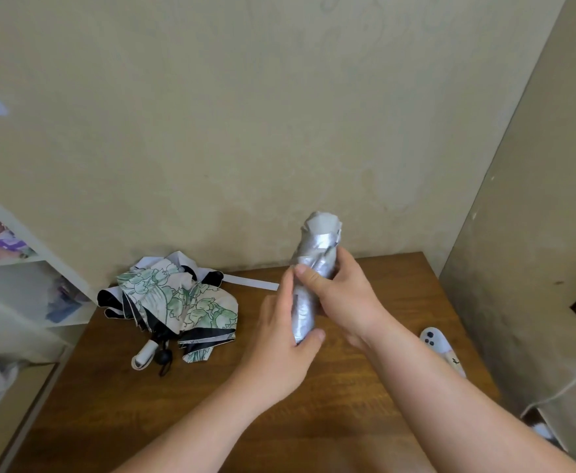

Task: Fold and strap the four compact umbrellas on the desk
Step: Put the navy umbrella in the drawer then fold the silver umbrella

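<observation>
A silver compact umbrella (317, 247), rolled tight, is held upright above the wooden desk (211, 404). My left hand (283, 339) grips its lower part, thumb at the bottom end. My right hand (341, 298) curls round its middle, thumb pressed on the wrapped canopy. A second umbrella (180, 302) with a green floral print and black lining lies crumpled and loose at the desk's back left. Its pale handle (144, 355) and black cord point toward me. Its white strap (255, 283) trails to the right.
A white remote-like object (440, 346) lies at the desk's right edge, next to a white cable (566, 387). White shelves (13, 261) with items stand at the left. A beige wall runs behind the desk and a panel closes the right side.
</observation>
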The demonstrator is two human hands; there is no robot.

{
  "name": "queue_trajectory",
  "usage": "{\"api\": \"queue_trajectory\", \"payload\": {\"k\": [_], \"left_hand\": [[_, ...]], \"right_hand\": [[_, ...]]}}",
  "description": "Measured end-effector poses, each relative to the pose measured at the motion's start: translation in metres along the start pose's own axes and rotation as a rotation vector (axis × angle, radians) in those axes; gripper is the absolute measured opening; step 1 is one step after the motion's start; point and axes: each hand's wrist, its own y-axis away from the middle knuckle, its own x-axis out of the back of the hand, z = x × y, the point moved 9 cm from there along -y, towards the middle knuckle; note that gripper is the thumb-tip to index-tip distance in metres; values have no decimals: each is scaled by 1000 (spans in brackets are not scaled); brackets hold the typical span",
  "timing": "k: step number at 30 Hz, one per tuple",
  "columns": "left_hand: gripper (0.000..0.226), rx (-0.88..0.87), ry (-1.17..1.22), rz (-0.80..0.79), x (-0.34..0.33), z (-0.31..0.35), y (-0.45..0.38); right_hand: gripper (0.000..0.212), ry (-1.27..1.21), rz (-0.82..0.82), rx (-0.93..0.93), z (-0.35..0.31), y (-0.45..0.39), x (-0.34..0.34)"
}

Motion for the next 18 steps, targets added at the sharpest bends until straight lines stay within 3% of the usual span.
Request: {"api": "queue_trajectory", "payload": {"k": [2, 5, 8, 11, 14, 16, 18], "left_hand": [[96, 70, 291, -31, 2, -8, 1], [87, 243, 584, -133, -1, -21, -1], [85, 354, 827, -219, -5, -23, 0], [70, 520, 1131, -434, -17, -11, 14], [58, 510, 1060, -564, -22, -3, 20], [44, 477, 990, -464, -16, -7, 12], [32, 426, 861, -316, -2, -13, 2]], "right_hand": [[33, -151, -35, -25, 1, -3, 2], [41, -344, -216, -103, 2, -2, -5], [43, -333, -298, -80, 1, -3, -5], [39, -280, -293, -19, -3, -6, -1], [44, -334, -363, -23, -4, -2, -4], [48, -277, -315, -62, 4, -6, 0], [54, -52, -94, -58, 9, -15, 21]]}}
